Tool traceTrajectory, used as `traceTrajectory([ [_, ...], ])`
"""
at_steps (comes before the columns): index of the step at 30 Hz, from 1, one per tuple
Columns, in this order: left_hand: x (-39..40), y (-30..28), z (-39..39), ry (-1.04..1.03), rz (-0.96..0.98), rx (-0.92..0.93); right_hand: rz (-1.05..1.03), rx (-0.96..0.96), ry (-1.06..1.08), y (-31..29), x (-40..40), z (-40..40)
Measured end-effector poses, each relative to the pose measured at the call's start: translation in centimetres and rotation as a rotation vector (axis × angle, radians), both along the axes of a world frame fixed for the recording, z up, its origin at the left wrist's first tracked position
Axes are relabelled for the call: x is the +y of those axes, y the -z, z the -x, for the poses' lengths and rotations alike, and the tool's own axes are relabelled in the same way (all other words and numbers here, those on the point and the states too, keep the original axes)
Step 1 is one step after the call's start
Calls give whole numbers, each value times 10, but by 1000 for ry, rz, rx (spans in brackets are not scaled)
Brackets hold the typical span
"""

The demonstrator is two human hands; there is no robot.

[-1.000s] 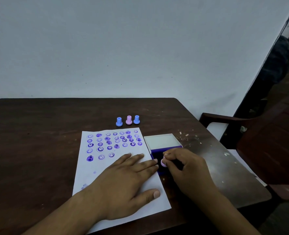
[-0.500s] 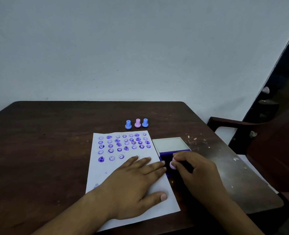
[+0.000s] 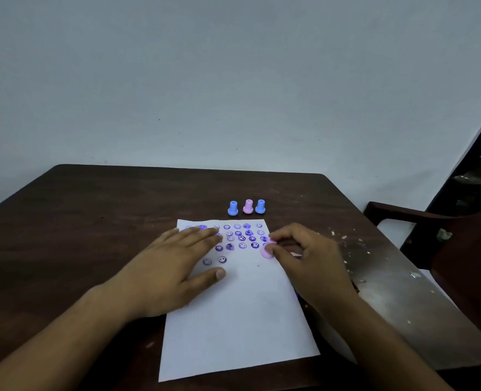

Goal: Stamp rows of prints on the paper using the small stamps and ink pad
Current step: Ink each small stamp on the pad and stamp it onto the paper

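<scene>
The right hand (image 3: 312, 261) pinches a pink stamp (image 3: 268, 250) at the paper's (image 3: 242, 320) right edge (lower half blank); the left hand (image 3: 171, 269) lies flat, open.

A dark brown wooden table (image 3: 98, 221) fills the lower part of the view, its far edge set against a plain pale grey-blue wall (image 3: 233, 80). The right side of the tabletop is scuffed and flecked with pale chips (the light glares off it there). Just right of the table stands a dark wooden chair (image 3: 436, 238), its armrest level with the tabletop. Beyond the chair, the wall ends at a dim, shadowed area. The lighting is low throughout.
</scene>
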State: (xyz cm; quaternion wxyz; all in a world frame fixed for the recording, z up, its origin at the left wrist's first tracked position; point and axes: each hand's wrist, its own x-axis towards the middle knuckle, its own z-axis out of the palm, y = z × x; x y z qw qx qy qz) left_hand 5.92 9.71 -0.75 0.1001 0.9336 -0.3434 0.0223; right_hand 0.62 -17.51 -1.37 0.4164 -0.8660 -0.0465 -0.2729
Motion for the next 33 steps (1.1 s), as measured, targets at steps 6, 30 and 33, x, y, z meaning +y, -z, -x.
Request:
traceTrajectory([
  [6, 29, 7, -13, -91, -4, 47, 7, 72, -73, -4, 28, -31],
  [30, 43, 34, -22, -124, -74, 69, 231, 99, -99, 21, 46, -47],
  [33, 43, 35, -22, -123, -71, 68, 267, 99, -101, 21, 46, -45],
])
